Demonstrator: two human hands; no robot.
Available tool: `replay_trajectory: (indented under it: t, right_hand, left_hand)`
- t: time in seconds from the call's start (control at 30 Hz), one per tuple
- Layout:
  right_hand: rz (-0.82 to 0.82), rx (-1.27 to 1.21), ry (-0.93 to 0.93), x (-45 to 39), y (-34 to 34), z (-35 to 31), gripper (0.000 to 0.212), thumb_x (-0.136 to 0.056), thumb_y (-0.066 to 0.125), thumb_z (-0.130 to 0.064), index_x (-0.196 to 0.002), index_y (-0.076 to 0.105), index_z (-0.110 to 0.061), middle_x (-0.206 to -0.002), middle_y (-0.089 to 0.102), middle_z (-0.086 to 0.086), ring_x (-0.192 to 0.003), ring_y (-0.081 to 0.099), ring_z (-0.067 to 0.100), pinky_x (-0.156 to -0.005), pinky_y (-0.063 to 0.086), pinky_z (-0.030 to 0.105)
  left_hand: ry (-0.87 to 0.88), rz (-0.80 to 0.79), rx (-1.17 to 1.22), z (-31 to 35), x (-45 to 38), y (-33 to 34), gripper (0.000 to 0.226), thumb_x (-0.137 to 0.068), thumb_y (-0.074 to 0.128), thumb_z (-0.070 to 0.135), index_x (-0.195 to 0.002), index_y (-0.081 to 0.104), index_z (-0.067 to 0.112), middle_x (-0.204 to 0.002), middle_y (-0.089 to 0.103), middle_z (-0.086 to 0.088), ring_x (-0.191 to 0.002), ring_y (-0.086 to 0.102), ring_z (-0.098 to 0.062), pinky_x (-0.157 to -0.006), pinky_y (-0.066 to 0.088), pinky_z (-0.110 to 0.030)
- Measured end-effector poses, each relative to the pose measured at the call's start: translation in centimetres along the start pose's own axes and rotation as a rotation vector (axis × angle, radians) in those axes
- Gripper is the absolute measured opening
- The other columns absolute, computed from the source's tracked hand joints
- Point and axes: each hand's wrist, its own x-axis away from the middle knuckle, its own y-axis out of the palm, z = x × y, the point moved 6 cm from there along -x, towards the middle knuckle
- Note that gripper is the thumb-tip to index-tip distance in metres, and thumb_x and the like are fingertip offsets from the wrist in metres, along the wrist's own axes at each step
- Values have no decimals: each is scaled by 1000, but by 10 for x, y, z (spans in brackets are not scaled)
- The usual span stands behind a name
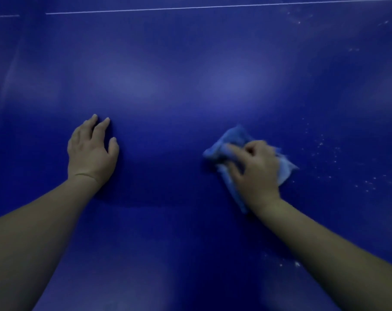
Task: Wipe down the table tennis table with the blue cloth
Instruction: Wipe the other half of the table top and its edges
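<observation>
Here right hand (256, 169) fingers (233, 151) press blue cloth (231, 140); left hand (90, 151) lies flat.

The right hand (255, 169) grips the crumpled blue cloth (230, 143) on the blue bench (190, 86) (white specks nearby), left hand (90, 151) resting flat.

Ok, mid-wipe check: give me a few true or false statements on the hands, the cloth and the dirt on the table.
1. The right hand holds the blue cloth against the table. True.
2. The left hand also grips the cloth. False: it rests flat on the bare table, apart from the cloth.
3. White specks lie to the right of the cloth. True.
4. The cloth is spread out flat. False: it is bunched under the hand.
5. A thin white line crosses the far part of the table. True.
</observation>
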Motion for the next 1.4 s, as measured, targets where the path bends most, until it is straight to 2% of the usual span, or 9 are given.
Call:
replay_trajectory:
  t: [0.1, 0.27, 0.47, 0.63, 0.83, 1.03, 1.17, 1.27, 1.4]
  right_hand:
    - [-119, 22, -131, -21, 5, -9, 30, -81, 72, -34, -108, 73, -22, -89, 57, 14, -80, 53, 33, -68, 43, 42]
    - [93, 101, 257, -9, -30, 63, 30, -89, 63, -36, -114, 69, -20, -96, 52, 13, -86, 50, 34, -73, 42, 43]
    - [-77, 39, -91, 4, -9, 9, 30, -84, 68, -34, -111, 72, -22, -91, 56, 15, -82, 53, 33, -69, 43, 43]
    - [83, 137, 340, -1, -33, 63, 33, -89, 60, -37, -118, 67, -22, -103, 51, 14, -91, 49, 34, -79, 42, 45]
    - [-145, -35, -198, 10, 7, -37, 28, -83, 67, -36, -104, 75, -20, -87, 59, 14, -78, 55, 33, -67, 43, 42]
    - [53, 132, 274, -3, -28, 52, 32, -89, 62, -36, -116, 68, -21, -100, 54, 15, -88, 50, 34, -74, 40, 42]
    - [-28, 30, 38, 70, -22, 2, 31, -85, 66, -31, -113, 70, -20, -87, 55, 11, -78, 51, 30, -65, 42, 41]
    - [-153, 6, -176, 47, -8, -23, 31, -81, 73, -31, -111, 73, -21, -87, 58, 12, -79, 54, 32, -67, 44, 42]
    - [-30, 78, 85, 20, -28, 30, 30, -88, 65, -32, -115, 70, -19, -93, 55, 16, -83, 51, 35, -71, 42, 44]
  left_hand:
    - [0, 4, -14, 3, 1, -2, 51, -99, 39, 33, -148, 34, 21, -158, 25, -5, -144, 19, -27, -119, 16, -50]
    - [-25, -35, -19, 17, 26, -3, 52, -99, 39, 31, -149, 36, 15, -157, 27, -8, -144, 22, -28, -119, 17, -50]
    - [50, -103, -2, 49, 115, 7, 53, -97, 48, 30, -147, 39, 13, -157, 28, -9, -144, 23, -30, -119, 17, -52]
    - [92, -136, 19, 75, 158, 14, 56, -95, 37, 39, -146, 41, 14, -157, 30, -7, -145, 24, -29, -120, 15, -51]
    - [100, -114, 13, 81, 171, 16, 60, -91, 30, 41, -143, 45, 15, -154, 34, -9, -142, 28, -30, -118, 20, -53]
    - [99, -96, 27, 81, 171, 15, 58, -92, 31, 39, -143, 44, 17, -155, 33, -6, -143, 26, -28, -119, 18, -52]
    - [93, -82, 31, 82, 172, 14, 57, -92, 31, 39, -143, 45, 17, -154, 34, -7, -143, 26, -28, -119, 18, -51]
    - [96, -82, 24, 83, 173, 15, 58, -92, 31, 39, -143, 44, 17, -154, 34, -7, -142, 26, -29, -118, 19, -52]
    - [84, -91, 8, 82, 172, 19, 57, -92, 32, 37, -145, 41, 18, -156, 31, -7, -142, 25, -28, -118, 19, -52]
